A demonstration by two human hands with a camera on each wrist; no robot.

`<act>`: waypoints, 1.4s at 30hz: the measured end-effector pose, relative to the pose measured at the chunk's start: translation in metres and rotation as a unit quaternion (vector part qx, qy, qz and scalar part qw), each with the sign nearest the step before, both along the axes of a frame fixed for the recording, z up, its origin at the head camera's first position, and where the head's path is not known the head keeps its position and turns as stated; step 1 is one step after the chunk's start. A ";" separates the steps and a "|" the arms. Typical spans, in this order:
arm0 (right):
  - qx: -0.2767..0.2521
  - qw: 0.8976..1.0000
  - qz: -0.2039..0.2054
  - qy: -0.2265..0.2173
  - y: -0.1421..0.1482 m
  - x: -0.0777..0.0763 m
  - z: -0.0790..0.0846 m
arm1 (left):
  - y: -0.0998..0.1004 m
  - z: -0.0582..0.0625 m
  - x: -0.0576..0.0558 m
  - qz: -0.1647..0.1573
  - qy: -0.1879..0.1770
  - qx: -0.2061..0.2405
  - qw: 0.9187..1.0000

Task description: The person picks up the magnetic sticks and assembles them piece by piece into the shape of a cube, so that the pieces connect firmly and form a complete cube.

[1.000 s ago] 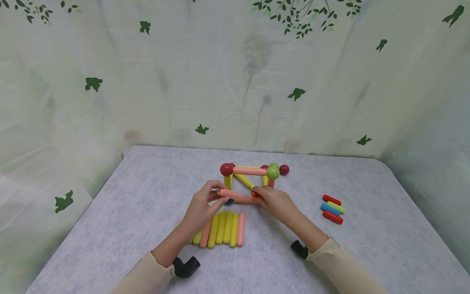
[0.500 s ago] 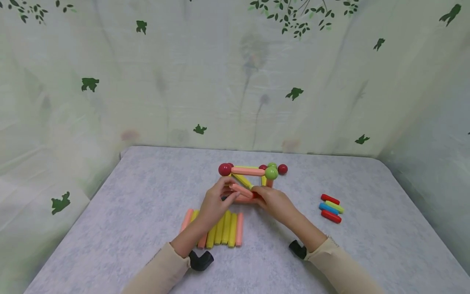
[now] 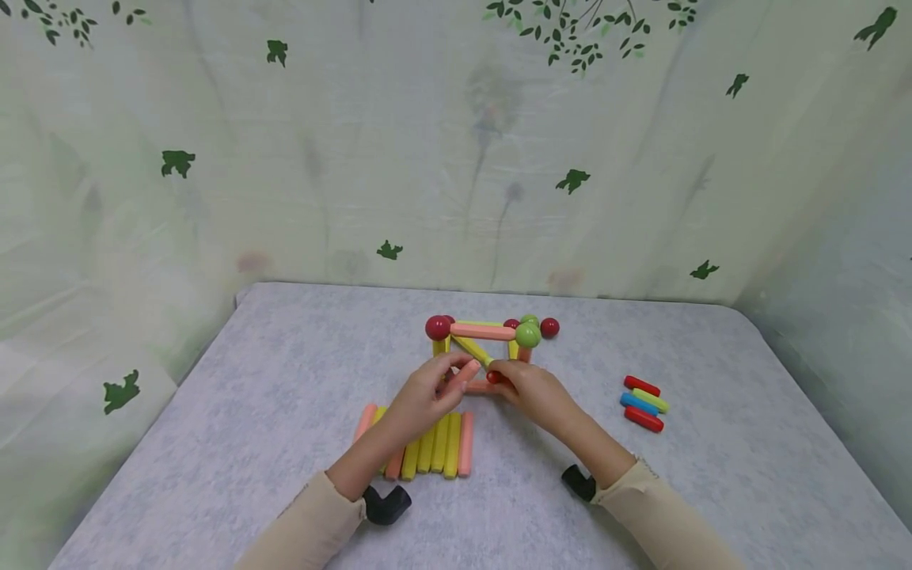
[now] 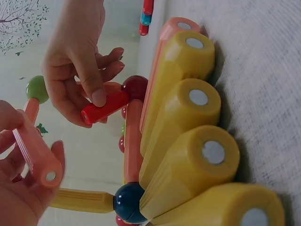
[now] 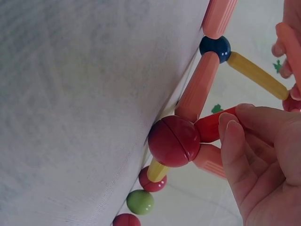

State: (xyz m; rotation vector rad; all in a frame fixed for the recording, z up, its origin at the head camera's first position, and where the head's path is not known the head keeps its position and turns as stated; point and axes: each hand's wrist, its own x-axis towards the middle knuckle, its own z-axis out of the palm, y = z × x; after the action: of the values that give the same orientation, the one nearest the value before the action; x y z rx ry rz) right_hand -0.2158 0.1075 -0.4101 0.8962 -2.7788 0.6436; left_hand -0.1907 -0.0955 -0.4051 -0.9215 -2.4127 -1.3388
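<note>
My left hand (image 3: 430, 393) grips a pink magnetic rod (image 4: 38, 153), tilted up in front of the frame and touching no ball. With thumb and fingertips my right hand (image 3: 536, 393) pinches a short red rod (image 5: 212, 127), whose far end sits against a dark red ball (image 5: 174, 141) at the frame's near lower corner. A pink bar (image 4: 133, 141) joins that ball to a dark blue ball (image 4: 130, 202). Above, another pink bar (image 3: 482, 332) spans from a red ball (image 3: 438, 327) to a green ball (image 3: 527, 335). A yellow diagonal rod (image 3: 472, 348) slants down toward my right fingers.
Yellow and pink rods (image 3: 440, 447) lie in a row just in front of the frame, partly under my left forearm. Several short coloured rods (image 3: 643, 404) lie at the right. Behind the frame sits a red ball (image 3: 549, 327). A patterned curtain (image 3: 321, 198) borders the table's back.
My left hand has moved right toward the frame, and its pink rod has swung from nearly level to slanting up rightward. The right hand stays put on the short red rod.
</note>
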 end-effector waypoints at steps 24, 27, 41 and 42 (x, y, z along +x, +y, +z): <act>-0.060 0.997 0.013 -0.044 -0.001 -0.002 0.000 | 0.004 0.002 -0.014 0.057 -0.030 -0.061 0.996; -0.063 0.997 0.018 -0.051 -0.002 -0.003 0.000 | 0.000 0.005 -0.011 0.056 -0.019 -0.048 0.997; -0.071 0.996 0.000 -0.053 -0.006 -0.004 0.000 | -0.027 0.027 -0.021 0.095 0.132 -0.112 0.980; -0.073 0.996 -0.003 -0.052 -0.007 -0.004 -0.001 | -0.028 0.028 -0.024 0.087 0.109 -0.124 0.982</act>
State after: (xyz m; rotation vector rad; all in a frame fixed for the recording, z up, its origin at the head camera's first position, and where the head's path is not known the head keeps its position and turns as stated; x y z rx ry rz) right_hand -0.2193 0.1008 -0.4107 0.8487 -2.7782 0.9036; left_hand -0.2145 -0.1234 -0.3766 -0.8410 -2.4552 -0.8431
